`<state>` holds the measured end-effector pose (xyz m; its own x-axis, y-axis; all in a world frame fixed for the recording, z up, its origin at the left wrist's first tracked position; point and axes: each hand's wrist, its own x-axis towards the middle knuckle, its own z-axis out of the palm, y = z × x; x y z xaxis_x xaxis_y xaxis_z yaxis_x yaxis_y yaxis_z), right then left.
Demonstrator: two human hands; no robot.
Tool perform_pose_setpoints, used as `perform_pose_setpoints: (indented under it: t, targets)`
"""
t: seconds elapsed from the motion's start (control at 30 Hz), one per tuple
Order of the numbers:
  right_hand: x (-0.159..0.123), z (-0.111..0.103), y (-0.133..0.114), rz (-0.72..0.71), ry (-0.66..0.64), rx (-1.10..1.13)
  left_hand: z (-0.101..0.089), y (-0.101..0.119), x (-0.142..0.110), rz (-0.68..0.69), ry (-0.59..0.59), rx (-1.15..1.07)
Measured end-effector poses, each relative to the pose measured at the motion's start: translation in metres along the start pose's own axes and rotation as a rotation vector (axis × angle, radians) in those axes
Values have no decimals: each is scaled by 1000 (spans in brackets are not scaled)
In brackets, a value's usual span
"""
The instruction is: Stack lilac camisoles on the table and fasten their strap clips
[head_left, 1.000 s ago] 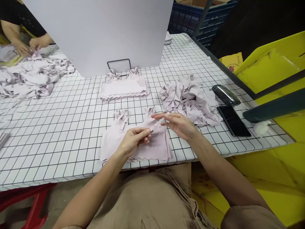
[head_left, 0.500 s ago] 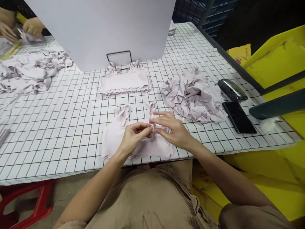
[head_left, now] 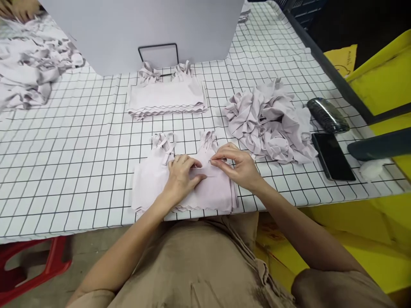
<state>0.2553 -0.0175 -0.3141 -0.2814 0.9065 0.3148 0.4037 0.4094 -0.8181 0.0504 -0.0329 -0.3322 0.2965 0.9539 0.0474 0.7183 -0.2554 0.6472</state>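
Observation:
A stack of pale pink camisoles (head_left: 212, 192) with scalloped hems lies flat at the table's near edge, its thin straps (head_left: 163, 143) bunched at the top. My left hand (head_left: 181, 177) rests on the upper middle of the stack, thumb and index finger apart, a ring on one finger. Just right of it, my right hand (head_left: 237, 167) pinches a small light piece at the base of the right strap (head_left: 208, 141), seemingly part of that strap. Its fine detail is too small to make out.
A second folded camisole stack (head_left: 167, 96) lies farther back, before a grey-white panel (head_left: 144, 25) and a black wire stand (head_left: 159, 45). Crumpled garments (head_left: 272, 124), a dark glossy case (head_left: 327, 115) and a phone (head_left: 334, 156) are on the right. Another person's hand (head_left: 24, 8) shows top left.
My hands have separated slightly; before, their fingertips met at the right strap. The left hand has opened and lowered onto the fabric, while the right still pinches. The view has tilted down.

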Motion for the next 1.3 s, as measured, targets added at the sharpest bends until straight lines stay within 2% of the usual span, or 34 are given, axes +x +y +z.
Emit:
perform_pose_setpoints:
  t: [0.2, 0.57, 1.3]
  targets:
    - [3, 12, 2, -36, -64, -54, -7, -5, -4, 15, 13, 9]
    - [7, 25, 7, -83, -214, -120, 5, -11, -5, 133, 159, 15]
    - [9, 24, 8, -127, -233, -151, 6, -11, -5, 115, 148, 1]
